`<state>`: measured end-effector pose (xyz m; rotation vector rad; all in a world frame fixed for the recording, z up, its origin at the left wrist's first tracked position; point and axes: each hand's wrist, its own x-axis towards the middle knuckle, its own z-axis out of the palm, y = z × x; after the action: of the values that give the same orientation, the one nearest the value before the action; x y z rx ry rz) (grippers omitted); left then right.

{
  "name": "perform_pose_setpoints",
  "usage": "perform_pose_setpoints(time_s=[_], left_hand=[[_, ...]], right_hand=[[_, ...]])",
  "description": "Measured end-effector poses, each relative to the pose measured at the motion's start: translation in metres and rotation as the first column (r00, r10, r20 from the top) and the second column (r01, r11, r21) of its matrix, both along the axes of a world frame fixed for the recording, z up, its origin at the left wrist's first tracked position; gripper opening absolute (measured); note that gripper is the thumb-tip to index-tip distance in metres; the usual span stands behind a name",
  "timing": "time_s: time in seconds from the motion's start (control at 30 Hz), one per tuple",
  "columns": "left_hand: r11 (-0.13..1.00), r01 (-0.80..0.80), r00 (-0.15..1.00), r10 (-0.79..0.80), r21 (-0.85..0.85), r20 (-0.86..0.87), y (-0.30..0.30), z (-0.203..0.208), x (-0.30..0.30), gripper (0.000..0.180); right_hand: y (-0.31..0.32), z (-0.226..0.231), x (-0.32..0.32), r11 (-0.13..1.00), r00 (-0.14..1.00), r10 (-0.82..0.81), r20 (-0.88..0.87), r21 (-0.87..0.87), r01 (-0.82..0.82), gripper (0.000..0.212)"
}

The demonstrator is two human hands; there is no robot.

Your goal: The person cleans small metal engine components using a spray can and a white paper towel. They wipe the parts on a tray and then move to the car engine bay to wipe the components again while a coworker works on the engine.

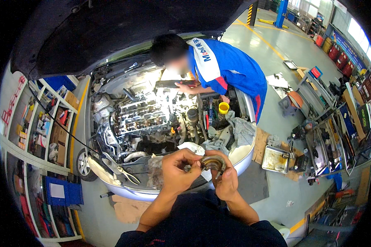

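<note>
Close in front of me, over the car's front edge, my right hand (226, 183) grips a curved metal half-ring (214, 161), with thumb and fingers around its right side. The part looks brownish and shiny on its inner face. My left hand (179, 171) is closed beside the half-ring's left end, thumb and index finger pressed together. A small dark piece, mostly hidden, shows between the left fingers; I cannot tell its kind. Behind both hands lies the opened engine (142, 117), its top uncovered and its inner metal parts exposed.
A co-worker (231, 61) in blue leans over the engine's right side under the raised hood (111, 29). A yellow cup (223, 108) and grey rags (241, 127) sit on the bay's right. Pliers (128, 176) lie front left. A metal tray (275, 159) is on the floor; shelves (39, 164) stand left.
</note>
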<state>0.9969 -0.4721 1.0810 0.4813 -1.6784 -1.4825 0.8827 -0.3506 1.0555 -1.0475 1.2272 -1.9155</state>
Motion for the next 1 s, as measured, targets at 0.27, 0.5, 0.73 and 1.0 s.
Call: perform_pose_setpoints(time_s=[0.27,0.5,0.73,1.0], left_hand=[[0.993,0.029,0.999,-0.026,0.114,-0.021,-0.002,-0.001,-0.001,0.005],[0.995,0.049,0.998,-0.045,0.09,-0.055,-0.006,-0.005,0.0,0.005],[0.984,0.101,0.994,-0.095,0.147,-0.049,-0.004,0.0,0.0,0.007],[1.0,0.021,0.999,-0.021,0.011,-0.048,0.0,0.0,-0.002,0.008]], right_hand=[[-0.003,0.003,-0.002,0.999,0.999,0.028,0.047,0.016,-0.029,0.096],[-0.007,0.002,-0.003,0.999,0.997,0.011,0.071,0.045,-0.015,0.096],[-0.01,-0.005,-0.004,1.0,0.985,0.015,0.17,-0.02,-0.012,0.087],[-0.008,0.001,-0.002,0.993,0.962,0.104,0.252,-0.086,-0.085,0.086]])
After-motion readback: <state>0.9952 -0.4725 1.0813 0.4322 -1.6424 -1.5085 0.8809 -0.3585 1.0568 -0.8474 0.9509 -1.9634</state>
